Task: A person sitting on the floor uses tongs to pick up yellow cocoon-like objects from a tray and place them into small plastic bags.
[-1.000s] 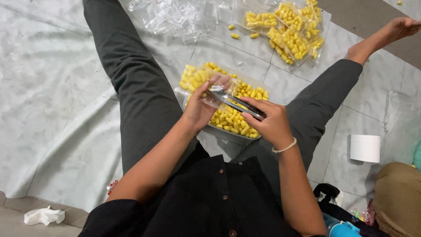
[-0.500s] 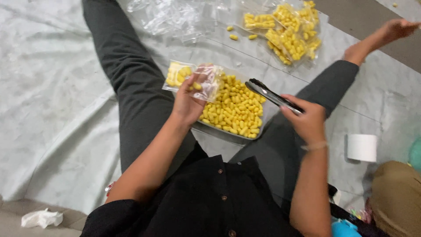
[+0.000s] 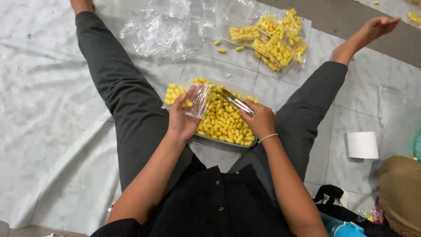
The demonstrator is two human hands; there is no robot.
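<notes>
From my feed, the near rim of the metal tray (image 3: 219, 141) sits behind the left hand (image 3: 182, 123) and right hand (image 3: 258, 120), so I can't see it whole. The tongs (image 3: 237, 102) handle end vanishes inside that right fist. The brown bag (image 3: 401, 193) gets chopped off by the right edge.

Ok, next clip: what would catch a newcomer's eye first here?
Probably the tray heaped with small yellow pieces, on the floor between the seated person's spread legs. Over it, the left hand holds a small clear bag and the right hand holds metal tongs pointed into the heap. Further out lie filled bags of the same yellow pieces, with a pile of empty clear bags to their left.
</notes>
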